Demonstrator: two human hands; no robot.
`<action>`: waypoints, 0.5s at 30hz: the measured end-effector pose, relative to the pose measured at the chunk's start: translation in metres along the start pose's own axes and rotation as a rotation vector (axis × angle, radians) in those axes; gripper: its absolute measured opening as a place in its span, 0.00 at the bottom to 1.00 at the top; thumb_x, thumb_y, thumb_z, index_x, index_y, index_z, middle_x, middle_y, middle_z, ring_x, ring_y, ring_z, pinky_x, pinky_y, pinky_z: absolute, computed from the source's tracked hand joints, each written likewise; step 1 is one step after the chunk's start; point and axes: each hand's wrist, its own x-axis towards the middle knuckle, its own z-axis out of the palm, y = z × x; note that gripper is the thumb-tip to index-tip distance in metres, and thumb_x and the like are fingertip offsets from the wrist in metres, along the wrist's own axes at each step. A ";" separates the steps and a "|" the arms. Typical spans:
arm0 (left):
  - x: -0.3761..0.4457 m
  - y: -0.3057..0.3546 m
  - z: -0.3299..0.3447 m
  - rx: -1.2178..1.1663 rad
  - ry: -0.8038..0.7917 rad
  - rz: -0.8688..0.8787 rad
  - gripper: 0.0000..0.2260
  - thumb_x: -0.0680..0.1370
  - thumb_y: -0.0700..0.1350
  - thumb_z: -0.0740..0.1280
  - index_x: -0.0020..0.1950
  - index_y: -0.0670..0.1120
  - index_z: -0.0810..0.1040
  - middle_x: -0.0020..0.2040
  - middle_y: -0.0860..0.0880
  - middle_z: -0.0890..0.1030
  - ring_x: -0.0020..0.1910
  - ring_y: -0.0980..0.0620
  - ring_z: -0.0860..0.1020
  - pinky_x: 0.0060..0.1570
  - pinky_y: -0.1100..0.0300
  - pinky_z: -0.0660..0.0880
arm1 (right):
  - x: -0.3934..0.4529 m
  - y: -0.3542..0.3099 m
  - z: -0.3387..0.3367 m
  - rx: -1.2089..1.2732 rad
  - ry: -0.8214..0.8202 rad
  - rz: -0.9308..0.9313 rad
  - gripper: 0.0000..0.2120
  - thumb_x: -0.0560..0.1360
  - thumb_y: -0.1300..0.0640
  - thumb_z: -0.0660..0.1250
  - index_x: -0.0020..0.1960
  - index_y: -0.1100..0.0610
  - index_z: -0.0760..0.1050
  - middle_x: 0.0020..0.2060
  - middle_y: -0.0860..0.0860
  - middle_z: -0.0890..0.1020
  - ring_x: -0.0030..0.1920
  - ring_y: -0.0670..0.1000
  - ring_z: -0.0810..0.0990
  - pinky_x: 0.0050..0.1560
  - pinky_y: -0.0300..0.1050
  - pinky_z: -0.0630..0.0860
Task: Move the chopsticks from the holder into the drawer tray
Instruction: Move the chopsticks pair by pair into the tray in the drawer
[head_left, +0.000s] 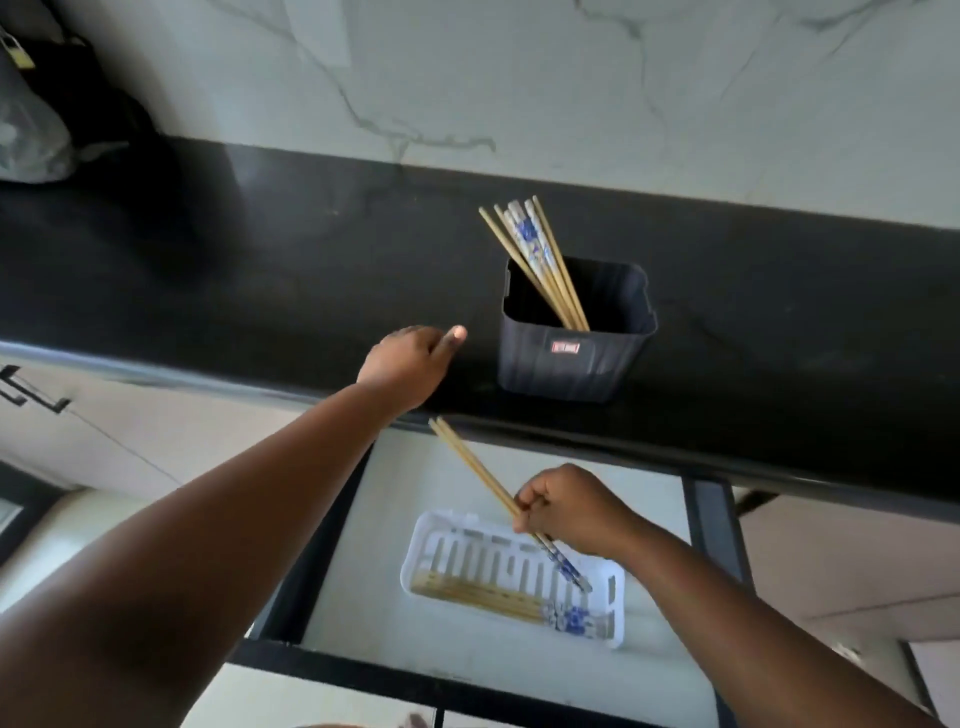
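A dark square holder (574, 358) stands on the black counter with several wooden chopsticks (535, 260) leaning to its back left, their blue-patterned ends up. My right hand (569, 506) is shut on a pair of chopsticks (475, 467), held slantwise over the white slotted tray (431, 545) in the open drawer, blue ends down at the tray. Several chopsticks (493, 597) lie along the tray's near side. My left hand (410, 364) rests on the counter edge just left of the holder, fingers curled, holding nothing.
The open drawer (709, 525) has a dark frame and pale floor under the counter's front edge. A black bag (78, 109) and a grey plastic bag (31, 135) sit at the counter's far left. A marble wall rises behind.
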 end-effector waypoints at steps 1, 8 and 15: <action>-0.001 -0.009 0.014 0.145 -0.066 0.019 0.29 0.79 0.67 0.49 0.66 0.49 0.73 0.72 0.44 0.71 0.72 0.42 0.66 0.68 0.48 0.63 | 0.000 0.011 0.011 -0.088 -0.035 -0.004 0.03 0.67 0.57 0.76 0.38 0.53 0.82 0.29 0.45 0.80 0.30 0.42 0.77 0.34 0.35 0.73; 0.000 -0.028 0.035 0.404 -0.025 0.140 0.36 0.76 0.70 0.41 0.80 0.52 0.47 0.81 0.48 0.47 0.79 0.46 0.43 0.76 0.48 0.40 | 0.010 0.051 0.062 -0.498 -0.159 0.115 0.06 0.74 0.62 0.64 0.43 0.54 0.77 0.45 0.53 0.83 0.46 0.56 0.81 0.43 0.45 0.75; 0.000 -0.028 0.035 0.400 -0.010 0.146 0.36 0.76 0.69 0.42 0.80 0.52 0.48 0.81 0.48 0.48 0.79 0.46 0.44 0.76 0.48 0.41 | 0.021 0.045 0.072 -0.760 -0.331 0.146 0.17 0.77 0.66 0.63 0.34 0.54 0.60 0.33 0.51 0.65 0.44 0.53 0.68 0.29 0.40 0.60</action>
